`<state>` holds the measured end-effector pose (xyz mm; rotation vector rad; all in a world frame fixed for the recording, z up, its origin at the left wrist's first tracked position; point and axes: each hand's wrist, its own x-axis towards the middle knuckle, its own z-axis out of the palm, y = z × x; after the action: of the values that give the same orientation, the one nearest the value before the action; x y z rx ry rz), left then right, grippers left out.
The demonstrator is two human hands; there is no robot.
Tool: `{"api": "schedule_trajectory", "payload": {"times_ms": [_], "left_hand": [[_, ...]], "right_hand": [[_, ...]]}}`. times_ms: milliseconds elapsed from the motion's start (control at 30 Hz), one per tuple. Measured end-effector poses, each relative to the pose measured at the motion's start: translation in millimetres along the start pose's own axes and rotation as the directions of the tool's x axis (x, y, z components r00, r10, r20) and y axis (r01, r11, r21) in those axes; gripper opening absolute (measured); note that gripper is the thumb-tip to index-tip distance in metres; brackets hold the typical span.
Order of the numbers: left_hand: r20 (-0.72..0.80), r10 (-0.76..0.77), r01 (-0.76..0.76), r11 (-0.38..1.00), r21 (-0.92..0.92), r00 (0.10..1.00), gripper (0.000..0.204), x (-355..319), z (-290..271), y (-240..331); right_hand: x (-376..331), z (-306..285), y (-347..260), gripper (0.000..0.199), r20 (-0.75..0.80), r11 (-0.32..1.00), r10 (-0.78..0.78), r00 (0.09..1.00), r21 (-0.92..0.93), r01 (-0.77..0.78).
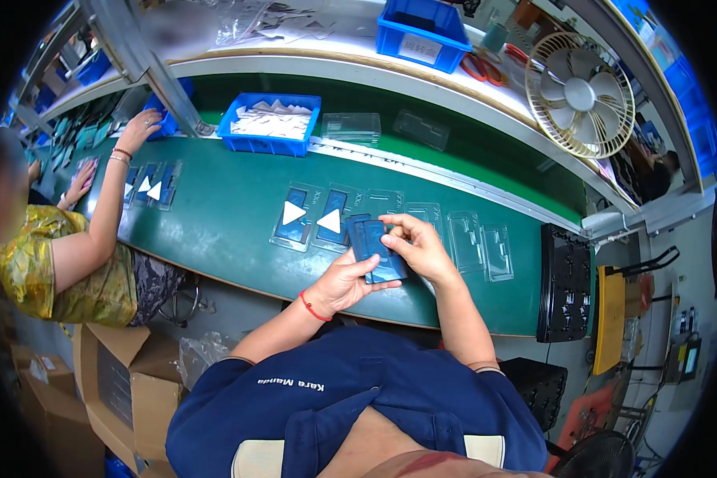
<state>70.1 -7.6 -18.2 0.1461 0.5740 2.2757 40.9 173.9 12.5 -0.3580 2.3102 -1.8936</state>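
My left hand (344, 280) grips a stack of dark blue cards (378, 248) from below. My right hand (418, 245) pinches its top edge, above the green bench (231, 215)

A long green conveyor belt (231, 231) runs across the view. Just beyond the person's fingers (394, 227) lie two clear trays with blue inserts and white triangles (311, 219) — empty clear trays (478, 243) sit to their right. Farther beyond the fingers, a blue bin of white pieces (269, 122) rests at the belt's far edge.
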Motion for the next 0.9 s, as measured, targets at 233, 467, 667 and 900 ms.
{"api": "schedule_trajectory", "payload": {"times_ms": [233,467,667,900], "left_hand": [[-0.072,0.086,-0.083,0.996,0.035,0.994,0.037,-10.2,-4.1,14.1],[-0.111,0.172,-0.174,0.985,-0.014,0.979,0.054,-15.9,-12.0,21.1],[-0.164,0.167,-0.164,0.986,0.034,0.972,0.057,-12.8,-8.8,25.3],[-0.242,0.138,-0.03,0.915,0.402,0.96,0.053,0.7,2.5,15.9]], "right_hand": [[29.5,17.0,-12.8,0.027,0.11,0.999,0.039,0.993,-0.007,-0.038],[53.5,-7.3,9.2,0.025,-0.261,1.0,0.013,0.965,-0.013,-0.017],[53.0,2.0,17.2,0.032,-0.235,0.658,-0.212,0.949,-0.752,-0.04],[17.1,6.3,-0.6,0.038,-0.22,0.889,-0.195,0.956,-0.452,0.077]]}}
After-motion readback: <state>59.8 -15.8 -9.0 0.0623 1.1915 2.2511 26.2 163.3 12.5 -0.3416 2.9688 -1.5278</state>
